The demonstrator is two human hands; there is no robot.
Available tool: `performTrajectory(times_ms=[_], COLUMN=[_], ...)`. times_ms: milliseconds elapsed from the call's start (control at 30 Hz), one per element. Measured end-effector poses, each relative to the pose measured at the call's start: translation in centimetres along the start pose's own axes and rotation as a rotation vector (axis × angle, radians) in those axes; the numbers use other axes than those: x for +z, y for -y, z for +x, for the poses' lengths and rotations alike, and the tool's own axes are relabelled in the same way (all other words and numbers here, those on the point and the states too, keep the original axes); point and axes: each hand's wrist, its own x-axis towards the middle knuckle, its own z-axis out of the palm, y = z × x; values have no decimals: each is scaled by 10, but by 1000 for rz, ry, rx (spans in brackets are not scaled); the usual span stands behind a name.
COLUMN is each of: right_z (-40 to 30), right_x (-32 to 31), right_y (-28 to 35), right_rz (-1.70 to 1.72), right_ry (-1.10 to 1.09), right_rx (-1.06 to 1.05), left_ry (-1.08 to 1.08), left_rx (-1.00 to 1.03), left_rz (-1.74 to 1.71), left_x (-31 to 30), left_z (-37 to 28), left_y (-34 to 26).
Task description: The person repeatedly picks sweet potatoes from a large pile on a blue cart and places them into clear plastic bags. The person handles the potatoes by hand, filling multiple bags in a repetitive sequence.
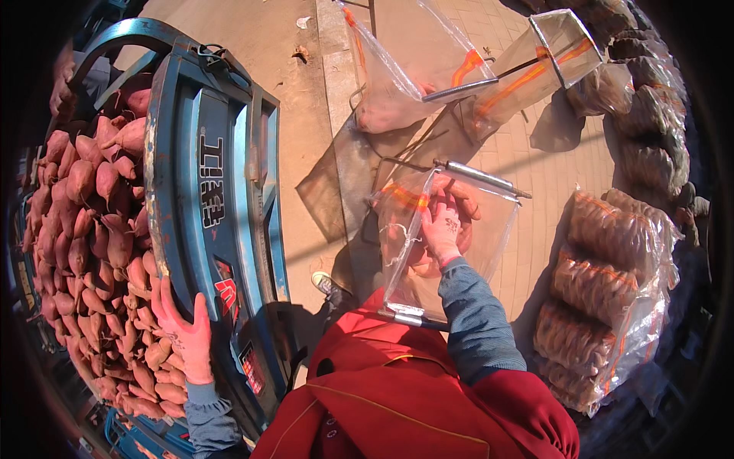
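Sweet potatoes (pixel 80 229) lie heaped in the bed of a blue metal cart on the left. My left hand (pixel 186 338), in a pink glove, rests with spread fingers at the heap's edge by the cart's side panel (pixel 198 172); nothing shows in its grasp. Before me a clear plastic bag (pixel 487 229) with an orange stripe is held wide by metal bars (pixel 481 177). My right hand (pixel 442 229), gloved too, reaches inside this bag onto sweet potatoes (pixel 459 198); its fingertips lie against them, and whether it grips one is unclear.
Two more striped plastic bags (pixel 390 109) (pixel 516 86) hang on metal frames ahead. Filled bags of sweet potatoes (pixel 596 275) stand at the right, with a further row (pixel 654 126) behind. Parts of other people show at the left and right rims. A kerb line (pixel 338 97) crosses the paving.
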Motion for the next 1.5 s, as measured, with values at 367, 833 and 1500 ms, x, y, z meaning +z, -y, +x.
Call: performTrajectory(times_ms=[367, 833, 1500], right_z=[76, -107, -317], right_x=[65, -83, -8], right_y=[-47, 130, 400], right_rz=[-293, 971, 733], right_ry=[668, 25, 628], right_rx=[-197, -233, -1154], left_ry=[-79, -130, 433], left_rx=[6, 36, 103], left_rz=[-95, -805, 533], left_x=[0, -11, 19], left_z=[-2, -27, -110], left_y=[6, 60, 214])
